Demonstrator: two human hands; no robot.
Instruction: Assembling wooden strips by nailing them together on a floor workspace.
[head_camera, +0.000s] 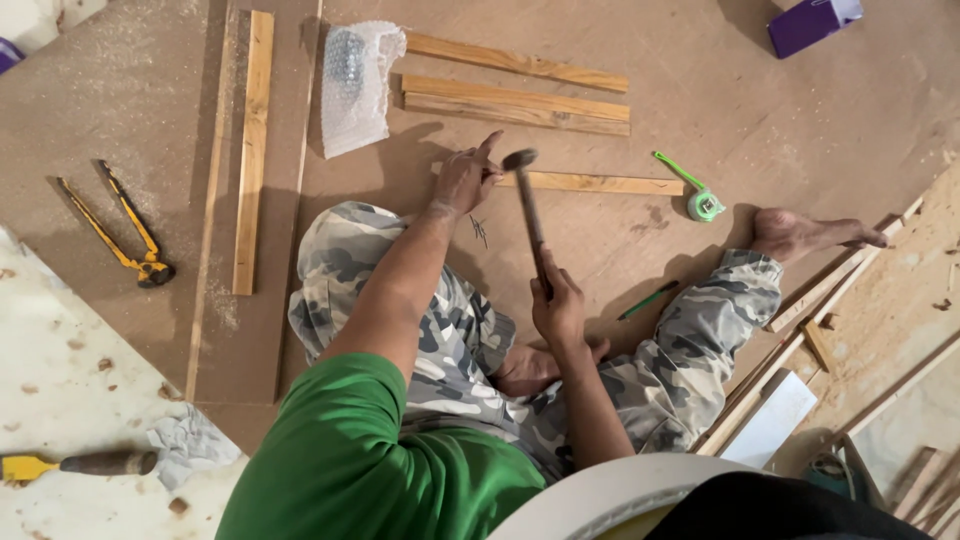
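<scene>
The left hand (465, 178) pinched a nail upright on the wooden strip (590, 183) lying on the floor, steadying it; the right hand (556, 300) was clamped low on the hammer (528, 205) handle, head poised just above.

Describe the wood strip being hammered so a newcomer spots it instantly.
On the brown board floor, find the left hand in front of the camouflage knee. It pins one end of a thin wood strip running right toward the green tape measure. Unlike the paired strips above, it lies alone under the hammer.
</scene>
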